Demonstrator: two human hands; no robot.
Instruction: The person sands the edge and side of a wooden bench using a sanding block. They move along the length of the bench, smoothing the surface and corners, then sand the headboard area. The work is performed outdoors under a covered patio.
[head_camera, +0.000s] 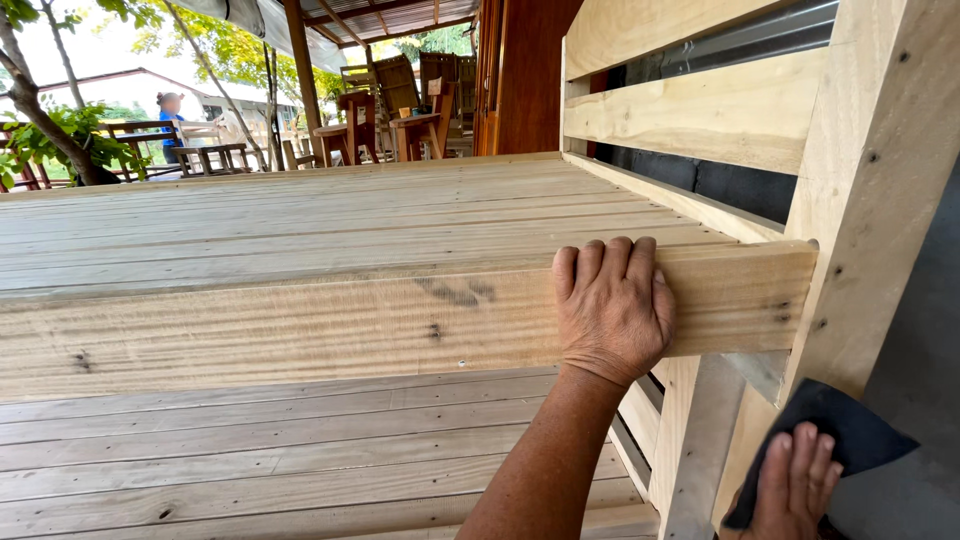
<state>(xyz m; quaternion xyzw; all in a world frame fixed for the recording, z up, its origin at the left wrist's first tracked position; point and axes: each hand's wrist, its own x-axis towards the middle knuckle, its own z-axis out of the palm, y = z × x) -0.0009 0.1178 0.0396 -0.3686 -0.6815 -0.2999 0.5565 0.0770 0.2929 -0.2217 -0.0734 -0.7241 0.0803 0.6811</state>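
Wooden rail (300, 330) ran left to right, lying level; left hand (612, 308) gripped its top edge. Right hand (795, 485) pressed dark sandpaper (850, 425) flat against the upright post (860, 200).

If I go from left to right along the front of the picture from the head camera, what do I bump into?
Front rail of the slatted wooden platform → left hand gripping the rail's top edge → pale wooden upright post → right hand pressing a dark sanding sheet against the post's lower part.

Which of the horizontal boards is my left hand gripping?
The front rail, nearest the camera; the left hand curls over its top edge, unlike the backrest slats higher up.
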